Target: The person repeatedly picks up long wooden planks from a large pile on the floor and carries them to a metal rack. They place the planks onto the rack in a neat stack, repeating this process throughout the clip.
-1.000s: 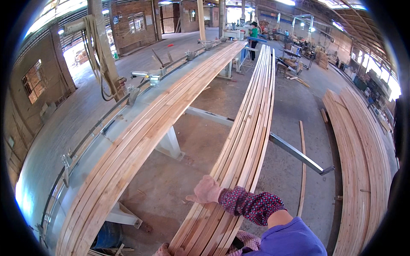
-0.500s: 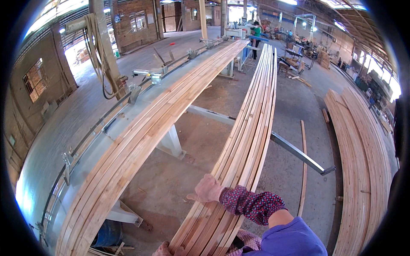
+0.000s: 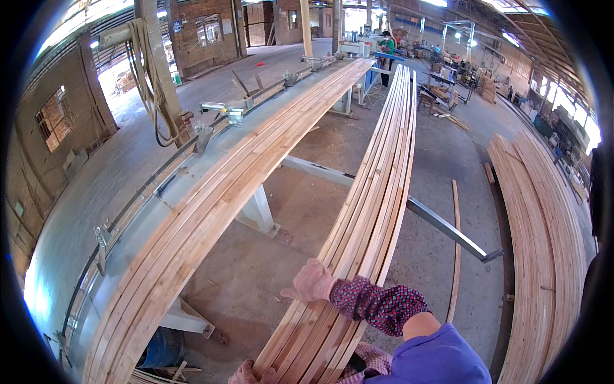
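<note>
A bundle of long, narrow wooden strips [image 3: 364, 233] runs from the bottom of the view far up the middle. Across its near part reaches my right arm, in a purple sleeve and a patterned oversleeve [image 3: 377, 304]. My right hand [image 3: 313, 281] is closed over the bundle's left edge, its fingertips partly hidden. Lower down, at the bottom edge, my left hand [image 3: 244, 373] grips the same left side of the strips; most of it is cut off by the frame. Checked cloth [image 3: 374, 358] shows beside the strips, below my right arm.
To the left, more long strips [image 3: 211, 211] lie on a grey metal bench [image 3: 137, 240] with clamps along its far side. A metal support arm [image 3: 448, 227] sticks out rightward under the bundle. Stacked boards [image 3: 534, 243] stand at right. A person in green [image 3: 386, 48] is far back.
</note>
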`<state>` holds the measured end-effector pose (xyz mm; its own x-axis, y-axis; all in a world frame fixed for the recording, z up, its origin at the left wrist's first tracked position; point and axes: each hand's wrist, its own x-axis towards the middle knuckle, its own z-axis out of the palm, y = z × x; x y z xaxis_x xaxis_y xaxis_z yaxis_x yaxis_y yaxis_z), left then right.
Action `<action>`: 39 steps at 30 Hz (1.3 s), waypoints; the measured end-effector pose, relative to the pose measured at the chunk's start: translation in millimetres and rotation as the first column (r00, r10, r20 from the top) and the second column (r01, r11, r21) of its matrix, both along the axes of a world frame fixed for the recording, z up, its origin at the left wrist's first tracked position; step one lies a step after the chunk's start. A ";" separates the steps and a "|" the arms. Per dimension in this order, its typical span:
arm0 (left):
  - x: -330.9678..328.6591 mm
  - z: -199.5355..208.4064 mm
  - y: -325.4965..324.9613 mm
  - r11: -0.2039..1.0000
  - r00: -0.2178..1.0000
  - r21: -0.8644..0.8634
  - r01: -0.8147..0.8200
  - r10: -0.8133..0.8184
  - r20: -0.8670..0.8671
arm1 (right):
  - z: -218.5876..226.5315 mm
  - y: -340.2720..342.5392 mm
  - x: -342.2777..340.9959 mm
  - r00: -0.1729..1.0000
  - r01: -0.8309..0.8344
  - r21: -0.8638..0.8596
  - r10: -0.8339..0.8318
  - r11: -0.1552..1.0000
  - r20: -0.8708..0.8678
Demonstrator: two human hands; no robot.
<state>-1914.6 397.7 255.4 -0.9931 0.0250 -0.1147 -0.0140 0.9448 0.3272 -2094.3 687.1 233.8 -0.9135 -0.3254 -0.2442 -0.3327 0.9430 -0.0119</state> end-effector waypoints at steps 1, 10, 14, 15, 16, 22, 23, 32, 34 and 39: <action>0.5 -2.7 -0.6 1.000 1.000 -0.003 0.000 0.000 -0.014 | -1.8 -0.1 -0.6 1.000 0.010 -0.004 -0.010 1.000 0.005; -1.1 -3.3 -2.2 1.000 1.000 0.025 0.010 -0.010 -0.008 | 9.1 -0.4 0.2 1.000 -0.010 0.020 0.010 1.000 0.028; 0.6 -3.1 -1.7 0.999 0.999 0.039 0.019 -0.017 -0.050 | 7.8 -2.6 0.1 0.999 0.029 0.032 -0.030 0.999 0.029; 0.9 -3.4 -1.5 0.999 0.998 0.040 0.017 -0.014 -0.055 | 7.8 -2.4 0.2 0.999 0.021 0.025 -0.022 0.999 0.027; 1.0 -3.9 -1.1 0.999 0.998 0.041 0.014 -0.012 -0.060 | 7.9 -1.9 0.3 1.000 0.014 0.018 -0.015 1.000 0.025; 1.7 -10.7 -4.3 0.999 0.997 0.048 0.018 -0.014 -0.072 | 6.6 -1.3 -0.5 0.999 0.026 -0.007 -0.026 1.000 0.044; 2.2 -12.6 -5.4 0.998 0.997 0.054 0.017 -0.013 -0.077 | 8.4 -1.3 -0.2 0.999 0.026 -0.017 -0.025 1.000 0.046; -1.2 0.7 0.1 0.999 0.999 0.033 0.026 -0.025 -0.028 | 7.6 0.8 2.1 0.999 -0.019 0.009 0.019 1.000 -0.028; 0.3 -5.3 -1.1 1.000 1.000 0.020 0.001 0.000 -0.031 | 5.4 0.3 1.3 0.999 -0.029 0.015 0.030 0.999 -0.036; 1.6 -11.1 -3.4 1.000 0.999 0.016 0.000 0.001 -0.053 | 7.8 0.2 0.7 0.999 -0.038 0.005 0.038 0.999 -0.024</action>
